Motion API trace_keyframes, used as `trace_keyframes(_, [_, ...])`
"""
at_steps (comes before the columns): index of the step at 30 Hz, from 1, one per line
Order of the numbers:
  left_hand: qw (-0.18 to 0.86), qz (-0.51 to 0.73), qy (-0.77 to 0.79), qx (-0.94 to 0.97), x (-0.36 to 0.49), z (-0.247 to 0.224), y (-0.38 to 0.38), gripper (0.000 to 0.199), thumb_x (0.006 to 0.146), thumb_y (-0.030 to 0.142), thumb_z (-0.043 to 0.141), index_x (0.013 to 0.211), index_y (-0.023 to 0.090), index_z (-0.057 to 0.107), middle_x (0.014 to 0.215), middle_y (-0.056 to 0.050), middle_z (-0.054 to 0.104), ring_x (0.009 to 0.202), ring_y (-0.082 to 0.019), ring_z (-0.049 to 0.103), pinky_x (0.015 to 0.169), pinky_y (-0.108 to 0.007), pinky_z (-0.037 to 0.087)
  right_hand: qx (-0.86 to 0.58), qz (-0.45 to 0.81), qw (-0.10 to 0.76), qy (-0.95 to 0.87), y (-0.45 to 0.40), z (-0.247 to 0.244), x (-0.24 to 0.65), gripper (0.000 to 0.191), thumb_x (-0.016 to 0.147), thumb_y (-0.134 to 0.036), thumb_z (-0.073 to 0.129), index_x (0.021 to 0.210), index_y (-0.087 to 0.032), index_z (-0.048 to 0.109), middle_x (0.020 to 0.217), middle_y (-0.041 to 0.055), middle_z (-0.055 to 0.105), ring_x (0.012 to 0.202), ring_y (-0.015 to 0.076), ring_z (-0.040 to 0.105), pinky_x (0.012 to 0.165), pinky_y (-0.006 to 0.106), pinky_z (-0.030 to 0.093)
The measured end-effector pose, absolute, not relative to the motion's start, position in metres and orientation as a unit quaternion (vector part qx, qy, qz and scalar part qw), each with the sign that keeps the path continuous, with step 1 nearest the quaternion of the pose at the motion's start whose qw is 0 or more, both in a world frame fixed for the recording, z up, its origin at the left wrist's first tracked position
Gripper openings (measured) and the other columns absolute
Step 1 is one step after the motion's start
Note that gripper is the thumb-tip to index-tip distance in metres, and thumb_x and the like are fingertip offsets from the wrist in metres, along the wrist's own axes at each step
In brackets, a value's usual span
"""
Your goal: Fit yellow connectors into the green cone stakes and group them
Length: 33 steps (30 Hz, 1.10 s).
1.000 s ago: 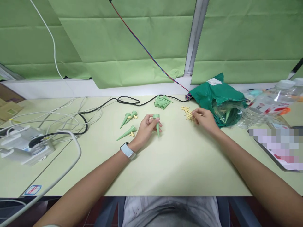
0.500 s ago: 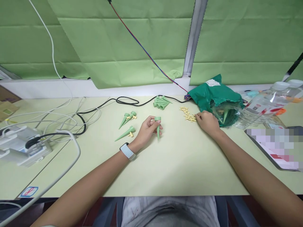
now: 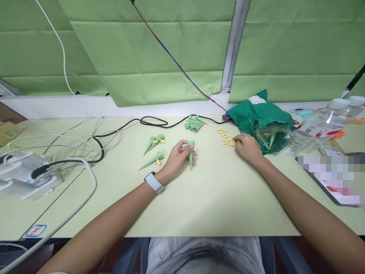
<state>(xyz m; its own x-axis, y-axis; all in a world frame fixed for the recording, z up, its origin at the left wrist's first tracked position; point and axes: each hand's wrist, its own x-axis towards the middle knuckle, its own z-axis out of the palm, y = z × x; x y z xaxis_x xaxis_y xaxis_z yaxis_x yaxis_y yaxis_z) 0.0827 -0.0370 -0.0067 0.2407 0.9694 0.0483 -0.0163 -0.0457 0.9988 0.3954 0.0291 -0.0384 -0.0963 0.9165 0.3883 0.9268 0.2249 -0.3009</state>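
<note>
My left hand (image 3: 179, 158) is closed round a green cone-shaped spike (image 3: 191, 155), held upright with its point down. At the right edge of a pile of small yellow pieces (image 3: 227, 141), my right hand (image 3: 247, 146) has its fingers pressed together at the pile; whatever is between the fingertips is too small to make out. Left of my left hand lie three green spikes with yellow pieces on them, one (image 3: 150, 161) nearer me and two (image 3: 154, 142) behind it. A bunch of several green spikes (image 3: 194, 124) rests farther back, between my hands.
An open green bag (image 3: 253, 110) with clear plastic inside stands behind my right hand. Clear bottles (image 3: 319, 123) and a tablet-like device (image 3: 330, 180) are at the right. White cables and power strips (image 3: 28, 177) cover the left; a black cable (image 3: 128, 122) runs along the back.
My right hand has shifted slightly left over the edge of the yellow pile. My left hand and its green spike have hardly moved.
</note>
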Motion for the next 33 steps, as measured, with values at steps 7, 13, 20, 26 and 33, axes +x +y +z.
trace_keyframes(7, [0.505, 0.461, 0.433, 0.588, 0.083, -0.007, -0.037, 0.032, 0.090, 0.049, 0.067, 0.086, 0.019, 0.060, 0.078, 0.001, 0.053, 0.067, -0.011, 0.053, 0.062, -0.025, 0.046, -0.570, -0.004, 0.384, -0.727, 0.013, -0.026, 0.378, 0.033, 0.093, -0.017, 0.044, 0.107, -0.016, 0.074, 0.110, 0.0135, 0.071, 0.100, 0.0270, 0.066, 0.087, 0.038, 0.050])
trace_keyframes(13, [0.503, 0.475, 0.418, 0.588, 0.085, -0.009, -0.038, 0.029, 0.086, 0.042, 0.073, 0.102, 0.020, 0.062, 0.088, 0.001, 0.055, 0.074, -0.012, 0.059, 0.071, -0.027, 0.054, -0.441, 0.298, 0.400, -0.746, -0.030, -0.020, 0.303, 0.026, 0.093, -0.041, 0.062, 0.107, -0.021, 0.071, 0.095, 0.0053, 0.074, 0.084, 0.0201, 0.068, 0.074, 0.031, 0.053])
trace_keyframes(20, [0.524, 0.498, 0.402, 0.562, 0.084, -0.017, -0.034, 0.036, 0.082, 0.039, 0.078, 0.101, 0.021, 0.053, 0.096, 0.001, 0.057, 0.079, -0.013, 0.067, 0.082, -0.034, 0.059, -0.417, 0.225, 0.332, -0.816, -0.033, -0.020, 0.276, 0.017, 0.093, -0.027, 0.059, 0.103, -0.023, 0.072, 0.095, 0.0022, 0.073, 0.075, 0.0158, 0.062, 0.069, 0.027, 0.046])
trace_keyframes(26, [0.465, 0.495, 0.463, 0.569, 0.083, -0.021, -0.036, 0.051, 0.083, 0.027, 0.073, 0.127, 0.027, 0.049, 0.138, -0.010, 0.050, 0.101, -0.017, 0.068, 0.090, -0.036, 0.056, -0.442, -0.011, 0.147, -0.885, 0.030, -0.006, 0.288, 0.026, 0.095, -0.018, 0.050, 0.108, -0.022, 0.072, 0.110, 0.0086, 0.069, 0.089, 0.0219, 0.065, 0.072, 0.030, 0.042])
trace_keyframes(33, [0.454, 0.486, 0.488, 0.566, 0.082, -0.021, -0.036, 0.030, 0.086, 0.022, 0.058, 0.115, 0.022, 0.052, 0.140, -0.011, 0.050, 0.093, -0.017, 0.070, 0.082, -0.035, 0.056, -0.538, -0.014, 0.108, -0.836, 0.111, -0.003, 0.275, 0.032, 0.094, -0.012, 0.047, 0.108, -0.016, 0.075, 0.122, 0.0167, 0.066, 0.107, 0.0272, 0.063, 0.086, 0.033, 0.044])
